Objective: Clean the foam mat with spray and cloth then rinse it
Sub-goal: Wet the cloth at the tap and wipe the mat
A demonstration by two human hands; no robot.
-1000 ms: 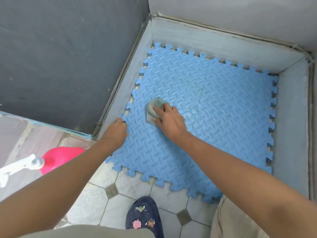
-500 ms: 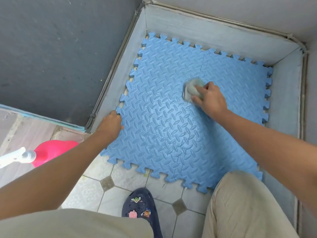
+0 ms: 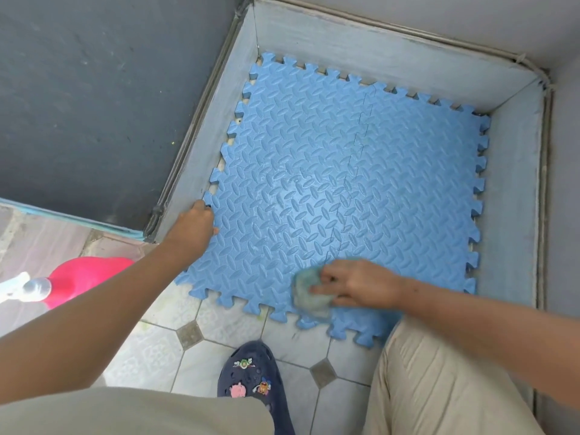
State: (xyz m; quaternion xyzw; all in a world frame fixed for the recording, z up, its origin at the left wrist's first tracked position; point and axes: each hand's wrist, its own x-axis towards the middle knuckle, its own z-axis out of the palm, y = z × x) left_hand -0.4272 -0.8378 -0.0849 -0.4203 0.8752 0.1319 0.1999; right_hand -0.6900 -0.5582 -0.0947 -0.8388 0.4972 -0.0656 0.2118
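Note:
A blue foam mat [image 3: 361,189] with a ribbed pattern and jigsaw edges lies flat in a grey-walled corner. My left hand [image 3: 193,227] grips the mat's left edge, fingers curled over the rim. My right hand [image 3: 354,285] presses a pale green cloth [image 3: 309,295] onto the mat near its front edge, fingers spread over the cloth. The cloth and that hand are motion-blurred. A pink spray bottle [image 3: 78,279] with a white trigger head lies on the floor at the far left.
Low grey walls [image 3: 514,183] border the mat on the left, back and right. Pale floor tiles [image 3: 219,318] with dark diamond insets lie in front. My dark clog [image 3: 251,384] and beige trouser legs [image 3: 439,387] fill the foreground.
My right hand has swept the cloth from the mat's left side to the middle right, then down to the front edge. My left hand keeps its hold on the left edge.

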